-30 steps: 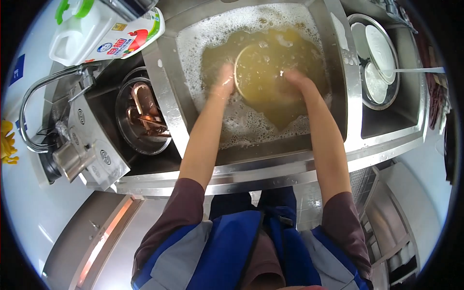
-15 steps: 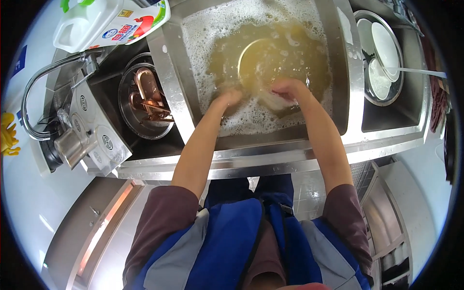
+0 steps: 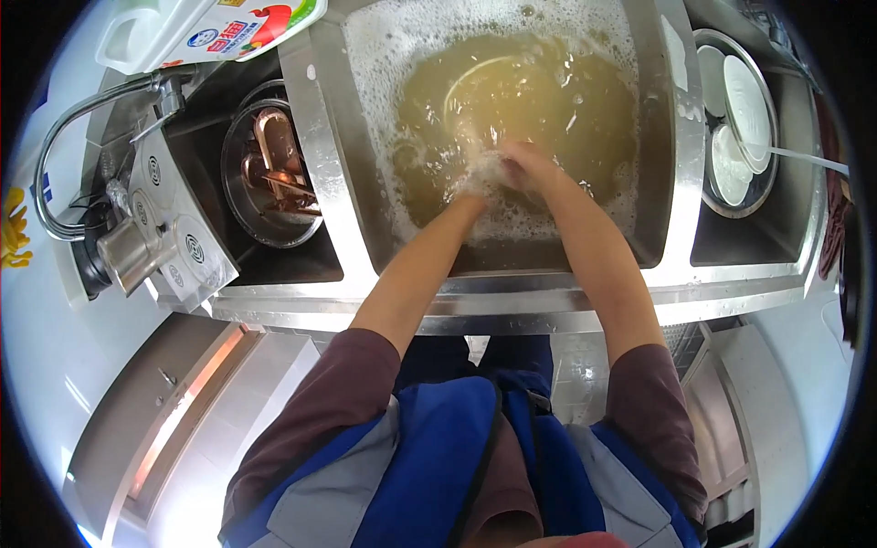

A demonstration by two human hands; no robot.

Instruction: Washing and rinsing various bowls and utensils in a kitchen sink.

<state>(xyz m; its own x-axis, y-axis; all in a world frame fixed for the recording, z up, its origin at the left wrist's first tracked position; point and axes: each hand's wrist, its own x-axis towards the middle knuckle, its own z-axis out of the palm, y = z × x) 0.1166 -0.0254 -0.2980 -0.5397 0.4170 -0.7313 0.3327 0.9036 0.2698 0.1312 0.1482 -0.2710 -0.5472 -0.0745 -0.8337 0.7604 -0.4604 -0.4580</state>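
Both hands are in the cloudy, foamy water of the middle sink (image 3: 685, 164). My left hand (image 3: 476, 185) is sunk among bubbles, its fingers hidden. Close beside it, my right hand (image 3: 525, 167) is partly above the surface with its fingers curled. Foam and splashing cover whatever it grips, if anything. Beyond the hands, the curved pale rim of a round dish or bowl (image 3: 472, 70) shows faintly through the water; the rest of it is blurred.
In the left basin, a round metal bowl (image 3: 239, 208) holds copper-coloured pieces (image 3: 277, 146). The right basin has a metal bowl (image 3: 767, 128) with white plates (image 3: 746, 100) and a pale handle. A large white detergent jug (image 3: 183, 32) and a curved faucet (image 3: 59, 137) stand at left.
My left hand has moved right and my right hand slightly left, so they are now close together. Foam near the hands has thinned, and the water is stirred.
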